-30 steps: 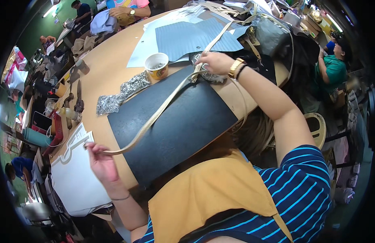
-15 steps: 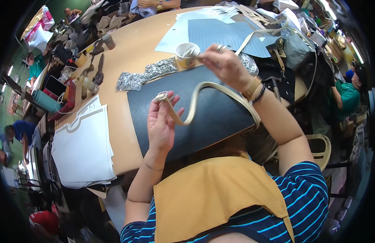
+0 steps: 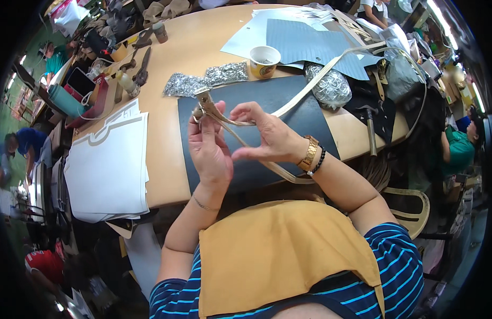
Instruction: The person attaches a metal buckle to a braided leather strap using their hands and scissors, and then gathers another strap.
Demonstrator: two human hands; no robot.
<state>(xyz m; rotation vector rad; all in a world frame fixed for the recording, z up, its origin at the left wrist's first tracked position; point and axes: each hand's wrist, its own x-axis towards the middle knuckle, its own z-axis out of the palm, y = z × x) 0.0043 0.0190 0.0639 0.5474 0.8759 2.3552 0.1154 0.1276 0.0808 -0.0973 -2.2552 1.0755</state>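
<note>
My left hand [image 3: 209, 154] pinches the end of a long cream strap [image 3: 309, 87] above the dark mat [image 3: 293, 98]. A small metal fitting [image 3: 198, 112] shows at the fingertips, its exact kind too small to make out. Close beside it is my right hand [image 3: 272, 133], thumb and fingers apart in a C shape. The strap passes by its fingertips; whether they touch it I cannot tell. One stretch of strap runs to the far right, another loops below the right hand. A paper cup [image 3: 264, 62] with small silvery contents stands beyond the mat.
Bags of silvery metal pieces [image 3: 225, 73] and a larger round bag [image 3: 328, 87] lie around the mat. A hammer [image 3: 371, 130] rests at the right edge. White sheets [image 3: 107, 175] are stacked at left, near pliers [image 3: 142, 66] and a red tray [image 3: 99, 98]. Blue-grey sheets [image 3: 315, 45] lie far off.
My right hand has come from beside the cup toward my left hand, and its fingers have spread. The left hand has raised and turned the strap end. The view has shifted slightly.
</note>
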